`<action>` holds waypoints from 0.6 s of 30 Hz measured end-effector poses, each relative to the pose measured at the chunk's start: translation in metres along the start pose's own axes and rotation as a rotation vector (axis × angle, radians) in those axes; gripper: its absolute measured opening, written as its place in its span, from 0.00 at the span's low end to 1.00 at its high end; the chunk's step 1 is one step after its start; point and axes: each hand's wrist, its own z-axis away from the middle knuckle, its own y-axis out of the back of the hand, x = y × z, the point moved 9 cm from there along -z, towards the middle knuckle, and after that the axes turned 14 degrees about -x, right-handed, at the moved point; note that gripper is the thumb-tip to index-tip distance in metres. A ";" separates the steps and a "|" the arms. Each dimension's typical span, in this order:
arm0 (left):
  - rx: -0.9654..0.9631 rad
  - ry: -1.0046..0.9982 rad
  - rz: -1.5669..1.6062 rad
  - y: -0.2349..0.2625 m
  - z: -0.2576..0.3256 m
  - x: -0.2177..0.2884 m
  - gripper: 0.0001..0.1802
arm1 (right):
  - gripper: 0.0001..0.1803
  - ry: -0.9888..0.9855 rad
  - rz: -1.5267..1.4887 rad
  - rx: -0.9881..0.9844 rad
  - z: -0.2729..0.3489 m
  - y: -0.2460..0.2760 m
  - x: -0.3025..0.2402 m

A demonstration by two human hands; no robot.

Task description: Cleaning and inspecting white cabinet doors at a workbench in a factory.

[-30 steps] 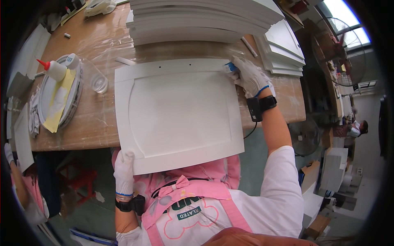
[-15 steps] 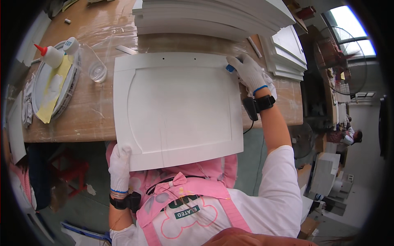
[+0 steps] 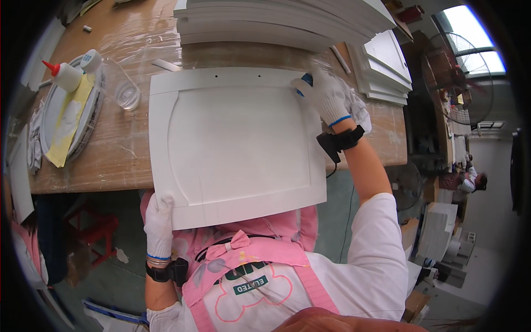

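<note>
A white panel (image 3: 238, 138) with a recessed middle and two small holes by its far edge lies partly on the table, its near edge jutting out over my lap. My left hand (image 3: 160, 218), in a white knit glove, is closed around the panel's near left corner. At the far right corner my gloved right hand (image 3: 327, 98) is closed on a small blue block (image 3: 305, 83) and presses it against the panel's face. Motion blurs that hand's fingers a little. A crumpled white cloth (image 3: 358, 113) lies beside the right wrist, partly hidden.
Tall stacks of white panels (image 3: 265, 27) stand beyond, with another stack (image 3: 385, 69) at right. On the left, a round tray (image 3: 91, 119) carries a white glue bottle (image 3: 68, 77) and yellow paper (image 3: 71, 119). A clear cup (image 3: 128, 98) stands beside it. A fan (image 3: 459, 80) stands far right.
My right hand has slid the blue block slightly left and nearer along the panel's right end. The left hand keeps its hold on the corner.
</note>
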 end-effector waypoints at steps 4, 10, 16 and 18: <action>-0.001 0.025 0.006 0.001 -0.001 -0.001 0.26 | 0.30 0.070 0.047 -0.005 0.001 0.001 -0.009; 0.007 -0.002 0.041 -0.006 0.001 0.014 0.25 | 0.33 -0.120 -0.443 -0.087 -0.007 0.009 0.038; -0.004 -0.023 0.071 -0.005 0.000 0.011 0.27 | 0.35 -0.118 -0.392 -0.107 -0.004 0.010 0.032; 0.000 -0.019 0.072 -0.004 0.001 0.010 0.27 | 0.35 -0.109 -0.370 -0.133 -0.004 0.007 0.028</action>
